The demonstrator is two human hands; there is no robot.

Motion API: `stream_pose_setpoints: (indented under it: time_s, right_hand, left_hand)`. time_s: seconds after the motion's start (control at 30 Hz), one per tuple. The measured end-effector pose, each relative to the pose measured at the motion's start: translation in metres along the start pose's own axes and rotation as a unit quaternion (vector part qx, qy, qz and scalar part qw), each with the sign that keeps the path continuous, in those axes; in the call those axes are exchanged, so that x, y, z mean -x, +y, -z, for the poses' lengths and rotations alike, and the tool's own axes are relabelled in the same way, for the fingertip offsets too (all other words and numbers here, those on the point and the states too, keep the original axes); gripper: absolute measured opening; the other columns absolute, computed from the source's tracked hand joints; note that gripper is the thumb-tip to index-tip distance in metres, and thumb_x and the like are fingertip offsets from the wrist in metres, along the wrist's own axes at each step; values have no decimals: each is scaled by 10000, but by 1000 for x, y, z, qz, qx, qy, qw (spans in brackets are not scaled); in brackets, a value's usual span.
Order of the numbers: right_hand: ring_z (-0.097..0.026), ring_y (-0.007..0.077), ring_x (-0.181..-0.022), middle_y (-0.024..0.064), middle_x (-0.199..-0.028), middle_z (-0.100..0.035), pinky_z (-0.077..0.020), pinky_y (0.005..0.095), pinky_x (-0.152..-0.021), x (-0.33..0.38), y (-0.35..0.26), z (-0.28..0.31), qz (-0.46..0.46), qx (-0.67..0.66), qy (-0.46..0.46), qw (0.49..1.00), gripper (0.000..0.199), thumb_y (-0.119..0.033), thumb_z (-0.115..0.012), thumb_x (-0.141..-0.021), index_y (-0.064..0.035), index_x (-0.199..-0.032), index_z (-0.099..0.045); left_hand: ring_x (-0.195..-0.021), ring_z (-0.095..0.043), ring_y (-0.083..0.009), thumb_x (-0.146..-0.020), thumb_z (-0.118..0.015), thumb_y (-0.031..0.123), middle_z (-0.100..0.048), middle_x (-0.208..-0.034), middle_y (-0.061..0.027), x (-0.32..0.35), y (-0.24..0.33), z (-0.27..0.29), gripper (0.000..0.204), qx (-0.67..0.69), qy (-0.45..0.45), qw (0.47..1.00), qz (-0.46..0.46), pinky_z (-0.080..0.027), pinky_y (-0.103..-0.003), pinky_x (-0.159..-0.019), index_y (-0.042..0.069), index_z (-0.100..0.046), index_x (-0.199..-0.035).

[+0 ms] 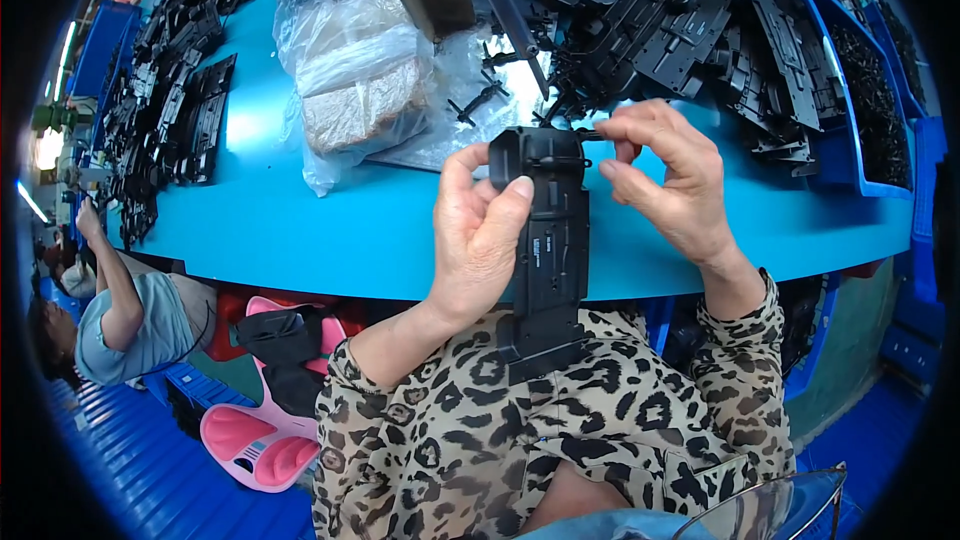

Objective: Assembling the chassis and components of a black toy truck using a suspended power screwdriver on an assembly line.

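My left hand (478, 230) is closed round the upper part of a long black moulded plastic part (552, 250), thumb on its face and fingers behind. The part is tilted, its lower end close to my leopard-print top. My right hand (672, 178) is at its upper right corner, fingers curled, thumb apart from the index finger. A small black plastic piece (588, 135) runs from the part's edge to the right index fingertip, apparently gripped there; its far end is partly hidden. Just beyond lie small black cross-shaped plastic pieces (480, 102) on clear plastic.
A plastic-wrapped block (365, 95) sits on the blue table (300, 240). Black mouldings are piled at right (690, 35) and left (180, 90). A blue bin (870, 90) stands far right. A metal rod (505, 10) slants overhead. A person (140, 315) sits at left beside a pink chair (265, 440).
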State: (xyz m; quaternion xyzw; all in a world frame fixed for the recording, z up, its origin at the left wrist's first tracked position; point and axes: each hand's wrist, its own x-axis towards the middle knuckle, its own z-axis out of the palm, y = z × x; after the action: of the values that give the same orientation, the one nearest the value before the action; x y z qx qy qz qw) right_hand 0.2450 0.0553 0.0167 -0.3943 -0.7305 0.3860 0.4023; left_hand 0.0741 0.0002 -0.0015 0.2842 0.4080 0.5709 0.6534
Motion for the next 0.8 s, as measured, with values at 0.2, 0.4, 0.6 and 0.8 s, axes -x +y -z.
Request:
stream_pose_setpoints:
  time_s: [0.2, 0.4, 0.6, 0.8]
  right_hand:
    - [-525, 123, -663, 91, -802, -549, -435, 217, -514, 6, 18, -6, -1, -14, -67, 998, 255, 16, -624, -660, 23, -910, -574]
    - [-551, 141, -622, 92, -782, -568, -446, 235, -545, 4, 14, -10, 36, 16, -30, 999, 250, 0, -639, -647, 24, -887, -569]
    - [-547, 133, -598, 93, -795, -572, -448, 238, -540, 2, 15, -10, 46, 34, -42, 997, 293, -22, -657, -636, 11, -913, -568]
    - [-542, 130, -595, 87, -767, -569, -446, 233, -521, 0, 17, -8, 46, 31, -57, 997, 300, -46, -665, -644, 5, -924, -571]
  left_hand:
    - [-744, -539, -92, -839, -447, 66, -539, -887, -111, 3, 0, 1, 359, 39, 21, 999, 21, -469, -207, -628, -5, -254, -1134]
    - [-741, -538, -84, -840, -446, 73, -539, -879, -107, 2, 0, 3, 379, 36, 16, 999, 18, -470, -201, -620, -10, -247, -1152]
    - [-732, -537, -79, -845, -439, 75, -537, -880, -106, 1, 2, 3, 361, 26, 21, 999, 16, -474, -198, -601, -7, -251, -1142]
    - [-758, -535, -85, -848, -428, 66, -523, -921, -116, 3, 0, 4, 373, 44, 3, 999, 17, -477, -203, -621, 11, -224, -1156]
